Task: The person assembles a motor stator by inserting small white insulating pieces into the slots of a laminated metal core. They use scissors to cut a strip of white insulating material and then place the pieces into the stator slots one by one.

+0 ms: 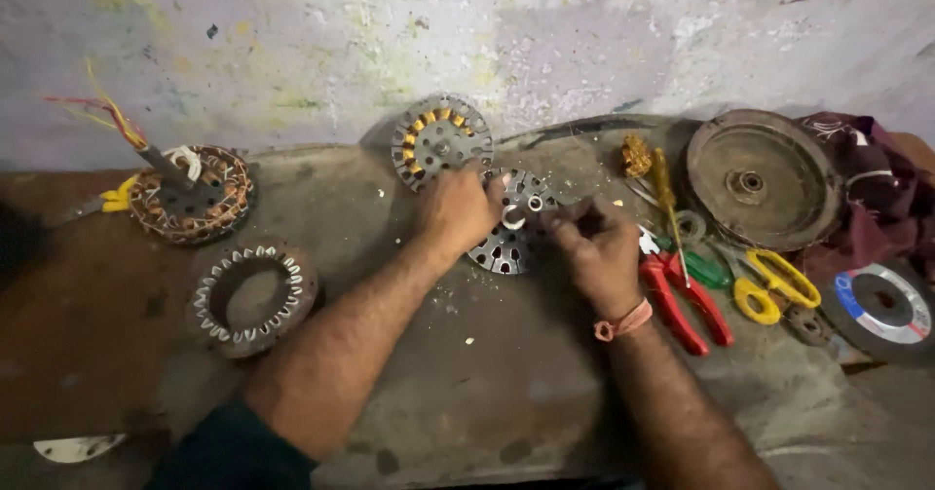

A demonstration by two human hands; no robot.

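A bare grey slotted stator core (514, 229) stands tilted on the grey bench, near the wall. My left hand (456, 207) grips its left rim and holds it up. My right hand (596, 246) has its fingertips pinched at the core's right edge, near the centre hole; whether it holds a small piece there is not visible. Behind my left hand leans a second stator core (438, 139) with yellow slot liners, propped against the wall.
A copper-wound stator (193, 198) with coloured leads and an empty core with white liners (251, 297) lie at left. At right are red-handled pliers (682, 300), a screwdriver (668, 203), yellow scissors (774, 281), a round metal cover (760, 178), a grinding disc (881, 307) and dark cloth (877, 183).
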